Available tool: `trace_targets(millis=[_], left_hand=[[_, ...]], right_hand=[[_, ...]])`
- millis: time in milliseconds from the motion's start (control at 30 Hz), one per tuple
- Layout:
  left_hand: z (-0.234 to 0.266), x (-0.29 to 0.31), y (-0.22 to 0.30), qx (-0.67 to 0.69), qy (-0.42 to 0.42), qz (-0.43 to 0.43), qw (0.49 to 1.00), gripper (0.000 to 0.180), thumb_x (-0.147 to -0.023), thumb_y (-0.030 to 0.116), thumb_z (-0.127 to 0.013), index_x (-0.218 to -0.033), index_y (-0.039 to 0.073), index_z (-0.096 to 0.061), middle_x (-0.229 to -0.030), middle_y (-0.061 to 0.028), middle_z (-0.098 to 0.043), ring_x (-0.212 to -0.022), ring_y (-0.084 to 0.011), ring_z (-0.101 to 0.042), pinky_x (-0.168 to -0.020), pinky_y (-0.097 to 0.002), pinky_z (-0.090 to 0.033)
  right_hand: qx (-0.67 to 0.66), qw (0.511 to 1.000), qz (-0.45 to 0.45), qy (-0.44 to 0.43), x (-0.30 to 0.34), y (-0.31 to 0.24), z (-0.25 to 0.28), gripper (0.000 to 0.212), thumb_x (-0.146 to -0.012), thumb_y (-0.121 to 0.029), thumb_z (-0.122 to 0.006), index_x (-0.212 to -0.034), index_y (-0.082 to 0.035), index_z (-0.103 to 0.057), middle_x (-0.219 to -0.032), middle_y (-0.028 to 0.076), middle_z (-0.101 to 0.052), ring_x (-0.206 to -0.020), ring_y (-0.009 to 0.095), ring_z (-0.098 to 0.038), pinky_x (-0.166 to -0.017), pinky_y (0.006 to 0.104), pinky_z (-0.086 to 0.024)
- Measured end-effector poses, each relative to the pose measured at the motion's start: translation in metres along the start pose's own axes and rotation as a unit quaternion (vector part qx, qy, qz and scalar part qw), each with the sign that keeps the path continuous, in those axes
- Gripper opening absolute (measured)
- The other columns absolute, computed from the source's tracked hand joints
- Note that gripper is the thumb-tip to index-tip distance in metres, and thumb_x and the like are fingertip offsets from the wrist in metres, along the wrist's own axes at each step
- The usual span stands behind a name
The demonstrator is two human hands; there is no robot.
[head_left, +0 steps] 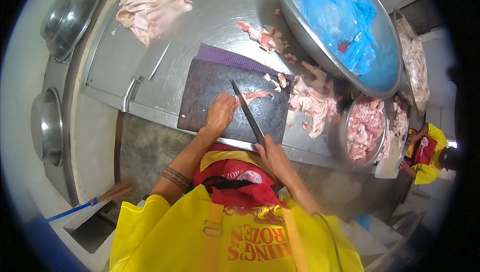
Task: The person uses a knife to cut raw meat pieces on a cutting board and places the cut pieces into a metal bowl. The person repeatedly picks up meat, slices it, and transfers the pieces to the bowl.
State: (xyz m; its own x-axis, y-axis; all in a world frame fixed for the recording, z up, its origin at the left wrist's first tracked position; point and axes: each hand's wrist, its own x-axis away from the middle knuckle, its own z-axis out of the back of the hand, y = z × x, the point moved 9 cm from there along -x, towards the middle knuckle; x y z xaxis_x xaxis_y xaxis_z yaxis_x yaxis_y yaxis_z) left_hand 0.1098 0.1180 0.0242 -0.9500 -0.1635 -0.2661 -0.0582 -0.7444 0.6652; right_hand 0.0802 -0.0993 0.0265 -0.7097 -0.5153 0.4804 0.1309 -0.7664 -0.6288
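Note:
My right hand (272, 153) is wrapped round the handle of a long dark-bladed knife (247, 113). Its blade points away from me and lies across a strip of pink raw meat (258, 95). On the blade's left side, my left hand (220, 114) pinches the near end of that strip against the dark cutting board (207, 79). Small pale scraps (274, 83) sit at the board's upper right. A purple ribbed mat (225, 58) shows under the board's far edge. Beside the board to the right is a heap of pale skin and meat (314, 103).
A large metal basin (312, 39) with blue plastic (335, 14) stands at far right, and a bowl of cut meat (366, 129) nearer. Pale skin (155, 2) is piled at far left. A person in yellow (429, 154) works at right. A broom (112, 192) leans at lower left.

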Motion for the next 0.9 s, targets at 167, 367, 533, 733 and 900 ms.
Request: trace_targets(millis=[167, 367, 533, 733, 900], left_hand=[[0.002, 0.002, -0.003, -0.025, -0.001, 0.005, 1.0, 0.01, -0.085, 0.004, -0.069, -0.084, 0.002, -0.06, -0.085, -0.0169, -0.057, -0.085, -0.0397, -0.059, -0.073, -0.0507, -0.049], [0.012, -0.014, -0.03, -0.103, 0.06, 0.047, 0.992, 0.005, -0.085, 0.001, -0.064, -0.085, 0.003, -0.059, -0.085, -0.018, -0.058, -0.086, -0.0413, -0.06, -0.073, -0.0515, -0.05], [0.045, -0.027, -0.058, -0.11, 0.08, 0.085, 0.987, 0.005, -0.084, 0.003, -0.067, -0.084, 0.002, -0.061, -0.087, -0.0203, -0.06, -0.087, -0.0428, -0.061, -0.073, -0.0516, -0.05], [0.017, -0.007, -0.014, -0.029, -0.032, 0.026, 0.999, 0.012, -0.089, 0.014, -0.071, -0.094, 0.003, -0.074, -0.087, -0.0202, -0.062, -0.086, -0.041, -0.062, -0.074, -0.0487, -0.05], [0.013, 0.007, 0.012, -0.071, -0.039, 0.029, 0.996, 0.018, -0.089, 0.018, -0.074, -0.095, 0.002, -0.071, -0.085, -0.0187, -0.061, -0.083, -0.0398, -0.062, -0.073, -0.047, -0.052]], right_hand=[[0.053, 0.995, 0.056, 0.065, -0.048, -0.021, -0.011, 0.029, -0.103, -0.026, -0.058, -0.112, -0.001, -0.046, -0.077, 0.034, -0.065, -0.077, 0.057, -0.062, -0.067, 0.0641, -0.048], [0.076, 0.996, 0.019, 0.033, 0.009, 0.003, -0.004, 0.028, -0.102, -0.025, -0.058, -0.111, -0.002, -0.046, -0.078, 0.033, -0.066, -0.076, 0.056, -0.064, -0.067, 0.0642, -0.049], [0.083, 0.995, -0.045, -0.012, 0.048, 0.019, 0.006, 0.028, -0.103, -0.027, -0.058, -0.113, -0.004, -0.045, -0.078, 0.033, -0.066, -0.079, 0.056, -0.064, -0.069, 0.064, -0.049], [0.057, 0.998, -0.03, 0.0, 0.038, 0.012, 0.007, 0.03, -0.103, -0.029, -0.057, -0.111, -0.003, -0.046, -0.077, 0.033, -0.066, -0.076, 0.055, -0.065, -0.068, 0.0642, -0.05], [0.06, 0.996, 0.017, 0.062, -0.014, -0.011, -0.002, 0.032, -0.103, -0.03, -0.057, -0.114, -0.002, -0.047, -0.078, 0.034, -0.066, -0.077, 0.055, -0.065, -0.069, 0.0654, -0.049]])
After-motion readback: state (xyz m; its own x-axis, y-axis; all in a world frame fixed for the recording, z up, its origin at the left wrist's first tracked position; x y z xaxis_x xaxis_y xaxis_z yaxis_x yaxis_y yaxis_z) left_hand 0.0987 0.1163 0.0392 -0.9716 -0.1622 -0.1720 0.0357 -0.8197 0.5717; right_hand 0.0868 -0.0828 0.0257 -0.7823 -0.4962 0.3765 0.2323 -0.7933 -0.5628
